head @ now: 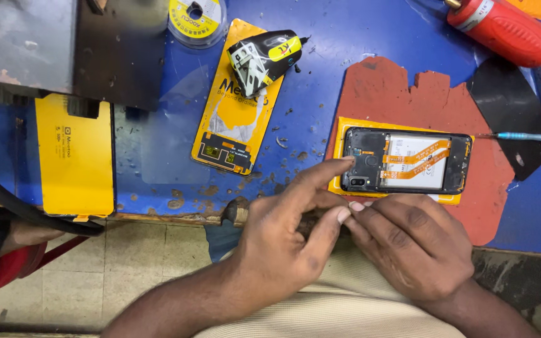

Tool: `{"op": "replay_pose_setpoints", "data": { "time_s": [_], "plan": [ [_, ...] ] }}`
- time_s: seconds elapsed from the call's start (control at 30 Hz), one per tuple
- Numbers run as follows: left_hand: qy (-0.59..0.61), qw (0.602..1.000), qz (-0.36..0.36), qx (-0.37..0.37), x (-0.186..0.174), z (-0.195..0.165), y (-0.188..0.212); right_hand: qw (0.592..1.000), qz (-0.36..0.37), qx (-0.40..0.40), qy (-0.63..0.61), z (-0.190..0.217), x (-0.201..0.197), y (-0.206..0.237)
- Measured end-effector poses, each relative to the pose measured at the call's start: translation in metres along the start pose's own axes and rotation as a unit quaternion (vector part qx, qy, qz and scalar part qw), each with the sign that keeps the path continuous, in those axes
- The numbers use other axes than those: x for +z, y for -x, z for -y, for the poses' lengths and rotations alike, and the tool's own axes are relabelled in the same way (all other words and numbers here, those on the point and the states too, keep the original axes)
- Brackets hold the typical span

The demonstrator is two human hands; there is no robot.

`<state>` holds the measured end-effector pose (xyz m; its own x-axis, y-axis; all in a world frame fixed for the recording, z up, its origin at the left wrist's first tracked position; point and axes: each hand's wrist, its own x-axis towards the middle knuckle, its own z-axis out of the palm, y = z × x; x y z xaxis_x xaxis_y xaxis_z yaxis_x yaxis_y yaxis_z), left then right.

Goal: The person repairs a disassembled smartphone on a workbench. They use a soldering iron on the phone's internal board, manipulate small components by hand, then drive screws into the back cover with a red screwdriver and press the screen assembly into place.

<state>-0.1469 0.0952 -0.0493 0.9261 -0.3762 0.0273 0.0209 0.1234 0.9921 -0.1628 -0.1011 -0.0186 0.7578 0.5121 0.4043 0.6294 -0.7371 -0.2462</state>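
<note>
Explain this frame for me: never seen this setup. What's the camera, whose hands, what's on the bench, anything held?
There is one picture, taken from a camera worn on a person's head, looking down at their own two bare hands; no robot is involved.

The left hand reaches a finger to the near edge of an opened phone, back cover off, its battery and orange ribbon cables showing. The right hand meets the left thumb just below the phone; whether anything is pinched there is too small to tell.

The phone lies on a yellow card on a red mat on the blue bench. Around it are a red-handled tool, a thin blue-handled tool, a wire spool and a yellow panel.
</note>
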Motion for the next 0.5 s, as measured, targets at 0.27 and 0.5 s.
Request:
{"op": "replay_pose_setpoints", "data": {
  "time_s": [0.27, 0.5],
  "plan": [
    [-0.001, 0.998, -0.019, -0.064, 0.007, 0.005, -0.011, 0.991, -0.017, 0.107, -0.076, -0.001, 0.004, 0.007],
    [-0.058, 0.997, -0.013, 0.039, 0.013, 0.011, -0.007, 0.995, -0.02, 0.092, -0.025, -0.005, 0.005, 0.014]
  ]
}}
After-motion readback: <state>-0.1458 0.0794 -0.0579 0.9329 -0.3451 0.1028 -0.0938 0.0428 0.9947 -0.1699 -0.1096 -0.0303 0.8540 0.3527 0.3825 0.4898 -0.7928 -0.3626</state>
